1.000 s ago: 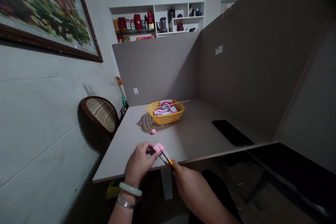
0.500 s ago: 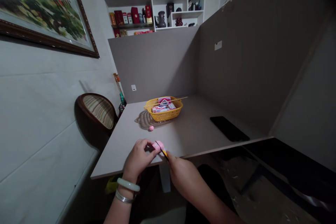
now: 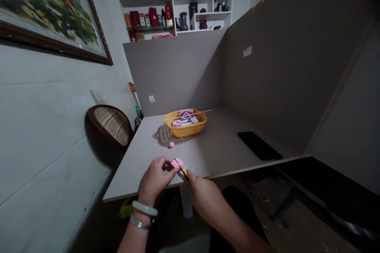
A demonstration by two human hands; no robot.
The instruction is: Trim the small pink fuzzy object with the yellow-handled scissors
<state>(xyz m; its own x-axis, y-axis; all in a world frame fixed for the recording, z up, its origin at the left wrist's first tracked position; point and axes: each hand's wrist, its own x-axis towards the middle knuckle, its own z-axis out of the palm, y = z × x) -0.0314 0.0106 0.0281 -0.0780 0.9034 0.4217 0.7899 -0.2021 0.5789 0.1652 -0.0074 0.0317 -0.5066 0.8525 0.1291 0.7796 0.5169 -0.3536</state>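
Observation:
My left hand [image 3: 156, 178], with a pale bangle and silver bracelets at its wrist, has its fingers closed on the left side of a pink clay-like lump [image 3: 179, 163] near the desk's front edge. Closed around a slim tool with a yellow-and-black handle [image 3: 185, 172] is my right hand [image 3: 203, 191]. The tool's thin dark blade lies across the top of the lump and touches it; how deep it goes I cannot tell. Farther back on the desk rests a small pink ball [image 3: 171, 144], apart from both hands.
A yellow basket [image 3: 190, 130] holds pink-and-white packets, with a thin stick [image 3: 202, 112] across its rim. A flat black object [image 3: 259, 145] lies at the right. Grey partitions [image 3: 178, 73] border the desk [image 3: 130, 176] behind and right. A brown rounded chair-like piece [image 3: 109, 126] stands left.
The blade and my right hand have shifted very slightly left over the pink lump. My left hand keeps its hold, and the basket and ball stay put.

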